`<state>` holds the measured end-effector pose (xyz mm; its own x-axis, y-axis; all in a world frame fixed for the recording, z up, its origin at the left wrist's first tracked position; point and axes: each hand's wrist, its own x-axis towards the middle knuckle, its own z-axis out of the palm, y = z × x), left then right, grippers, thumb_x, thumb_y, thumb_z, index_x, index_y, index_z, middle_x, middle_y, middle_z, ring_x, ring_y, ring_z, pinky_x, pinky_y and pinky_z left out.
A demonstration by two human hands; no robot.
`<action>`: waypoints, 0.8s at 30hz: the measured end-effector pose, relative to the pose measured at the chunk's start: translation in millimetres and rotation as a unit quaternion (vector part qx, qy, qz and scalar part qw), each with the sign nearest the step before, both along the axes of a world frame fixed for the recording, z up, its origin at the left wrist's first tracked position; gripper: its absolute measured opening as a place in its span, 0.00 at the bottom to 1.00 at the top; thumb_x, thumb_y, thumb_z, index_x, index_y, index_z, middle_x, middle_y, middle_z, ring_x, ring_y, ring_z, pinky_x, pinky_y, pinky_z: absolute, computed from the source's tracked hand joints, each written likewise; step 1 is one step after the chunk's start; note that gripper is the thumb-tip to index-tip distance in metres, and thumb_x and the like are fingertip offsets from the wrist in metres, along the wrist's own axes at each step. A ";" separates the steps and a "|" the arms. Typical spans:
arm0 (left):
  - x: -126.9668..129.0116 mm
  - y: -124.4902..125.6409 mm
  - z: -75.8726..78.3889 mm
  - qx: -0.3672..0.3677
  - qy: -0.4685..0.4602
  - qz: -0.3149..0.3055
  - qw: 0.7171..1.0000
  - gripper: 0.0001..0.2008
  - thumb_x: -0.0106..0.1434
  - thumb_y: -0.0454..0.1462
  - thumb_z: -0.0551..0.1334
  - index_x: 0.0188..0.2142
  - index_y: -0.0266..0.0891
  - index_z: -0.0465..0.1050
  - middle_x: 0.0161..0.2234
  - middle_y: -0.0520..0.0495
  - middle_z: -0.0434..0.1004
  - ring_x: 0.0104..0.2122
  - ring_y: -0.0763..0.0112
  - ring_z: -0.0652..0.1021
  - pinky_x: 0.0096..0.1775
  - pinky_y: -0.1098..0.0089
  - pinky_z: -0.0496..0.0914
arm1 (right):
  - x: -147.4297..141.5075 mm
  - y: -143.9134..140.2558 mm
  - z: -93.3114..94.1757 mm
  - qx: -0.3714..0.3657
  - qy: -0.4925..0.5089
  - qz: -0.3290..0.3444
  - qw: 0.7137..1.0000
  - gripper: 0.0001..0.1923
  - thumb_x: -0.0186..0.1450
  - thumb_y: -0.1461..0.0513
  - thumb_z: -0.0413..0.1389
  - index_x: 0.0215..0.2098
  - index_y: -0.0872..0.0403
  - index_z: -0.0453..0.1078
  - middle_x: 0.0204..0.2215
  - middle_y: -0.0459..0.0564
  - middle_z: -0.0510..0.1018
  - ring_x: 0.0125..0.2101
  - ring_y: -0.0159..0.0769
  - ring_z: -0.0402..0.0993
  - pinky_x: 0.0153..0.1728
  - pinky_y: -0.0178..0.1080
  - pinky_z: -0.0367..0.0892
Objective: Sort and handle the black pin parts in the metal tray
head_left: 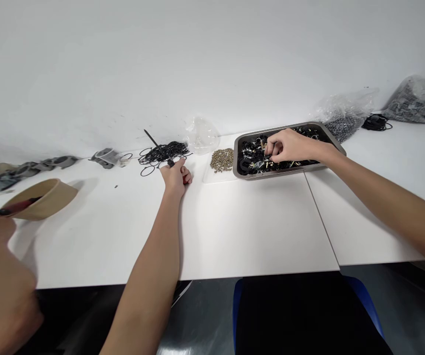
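- The left hand (pixel 176 178) has its grip wrapped around a screwdriver (pixel 154 141), near the black rings (pixel 173 149).
- The right hand (pixel 285 143) is in the tray (pixel 267 175), fingers curled at the black parts (pixel 250 152). I cannot tell if its grip holds one.
- Gold bits (pixel 222 160) sit just beside the tray.

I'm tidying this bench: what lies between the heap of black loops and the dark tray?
Between the black loops and the dark tray, the head view shows crumpled clear plastic, then a pile of small brass-coloured pieces beside the tray.
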<state>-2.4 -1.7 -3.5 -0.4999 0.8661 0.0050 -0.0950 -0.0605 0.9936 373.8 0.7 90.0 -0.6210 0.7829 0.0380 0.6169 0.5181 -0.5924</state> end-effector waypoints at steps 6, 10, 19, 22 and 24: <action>0.1 0.0 -0.3 0.005 0.002 0.002 1.000 0.23 0.57 0.35 0.65 0.18 0.43 0.49 0.13 0.58 0.49 0.12 0.79 0.57 0.13 0.73 0.53 | -0.2 -2.0 1.6 0.008 -0.001 -0.020 1.000 0.06 0.58 0.67 0.63 0.33 0.54 0.71 0.37 0.50 0.78 0.37 0.38 0.74 0.40 0.42 0.67; 0.5 0.0 0.5 0.002 0.001 0.003 1.000 0.23 0.58 0.34 0.64 0.18 0.43 0.50 0.13 0.58 0.49 0.11 0.79 0.57 0.13 0.72 0.53 | -0.5 -0.1 -1.3 0.011 0.002 -0.017 1.000 0.06 0.58 0.67 0.62 0.33 0.53 0.70 0.36 0.49 0.77 0.34 0.35 0.71 0.37 0.40 0.65; 0.6 -0.3 0.9 0.002 0.001 0.000 1.000 0.23 0.60 0.33 0.64 0.18 0.43 0.50 0.13 0.58 0.49 0.11 0.79 0.57 0.13 0.72 0.53 | -1.5 -1.1 -1.5 0.014 -0.003 -0.031 0.999 0.06 0.60 0.67 0.62 0.33 0.53 0.70 0.33 0.48 0.75 0.31 0.34 0.68 0.34 0.40 0.63; 1.2 0.2 1.7 -0.004 -0.001 0.005 1.000 0.23 0.60 0.33 0.63 0.18 0.43 0.50 0.13 0.58 0.49 0.11 0.79 0.57 0.13 0.72 0.52 | -0.7 1.5 -4.0 0.019 0.001 -0.028 0.999 0.06 0.60 0.67 0.63 0.34 0.53 0.71 0.34 0.49 0.77 0.31 0.34 0.70 0.34 0.40 0.65; 1.2 0.7 1.6 -0.007 -0.001 0.006 1.000 0.23 0.60 0.33 0.63 0.18 0.43 0.50 0.13 0.58 0.49 0.11 0.79 0.57 0.13 0.72 0.52 | -0.4 4.0 -6.3 0.023 0.026 -0.021 0.999 0.06 0.59 0.67 0.63 0.33 0.54 0.72 0.36 0.50 0.78 0.32 0.34 0.72 0.35 0.41 0.67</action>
